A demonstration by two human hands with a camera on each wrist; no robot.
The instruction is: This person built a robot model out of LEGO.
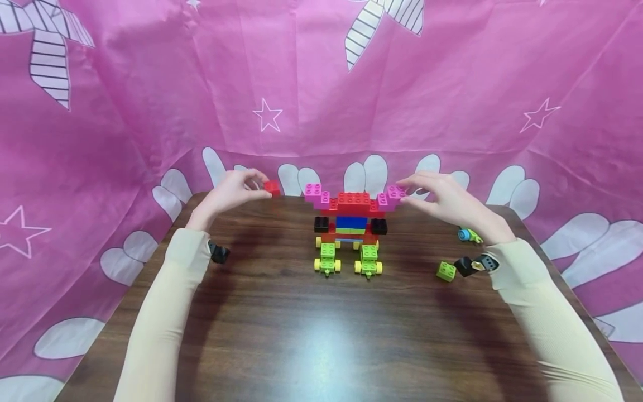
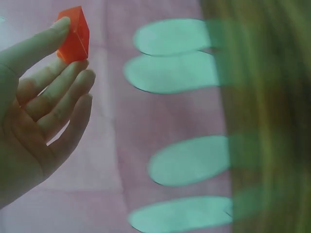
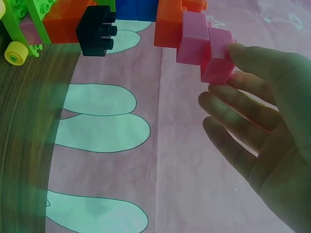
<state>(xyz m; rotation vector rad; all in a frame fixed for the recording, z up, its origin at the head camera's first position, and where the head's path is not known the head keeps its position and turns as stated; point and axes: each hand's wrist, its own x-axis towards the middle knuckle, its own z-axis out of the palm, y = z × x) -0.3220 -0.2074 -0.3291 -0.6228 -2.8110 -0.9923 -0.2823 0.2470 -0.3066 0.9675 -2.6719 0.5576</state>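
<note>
Two hands are raised over the far end of the dark wooden surface (image 1: pixel 301 335), both arms in cream sleeves reaching forward from the near edge. From the head view, the left hand (image 1: pixel 233 192) is lifted just off the surface with its fingers curled, pinching a small red brick (image 1: pixel 272 187) at the fingertips, left of the brick model (image 1: pixel 351 226) and apart from it. The right hand (image 1: pixel 447 200) stretches in from the other side, fingers bent, tips on the pink brick (image 1: pixel 394 194) that forms the model's right-hand wing. The model stands mid-surface near the back: red and pink on top, blue in the middle, black blocks at the sides, green wheeled pieces in front. A loose green brick (image 1: pixel 446 271) lies by the right wrist; a blue and green piece (image 1: pixel 467 235) behind it is partly hidden by the hand.

The left wrist view shows the left hand (image 2: pixel 43 111) from the palm side, thumb and forefinger clamped on the red brick (image 2: pixel 74 34); the surface at the right edge is only a blur.

The right wrist view shows the right hand (image 3: pixel 262 121) with thumb and fingers closing on the outermost pink brick (image 3: pixel 217 58); how firmly is hard to make out. The model is cut off at the top.

Pink cloth (image 1: pixel 150 100) with white stars and petals drapes behind and around everything.
</note>
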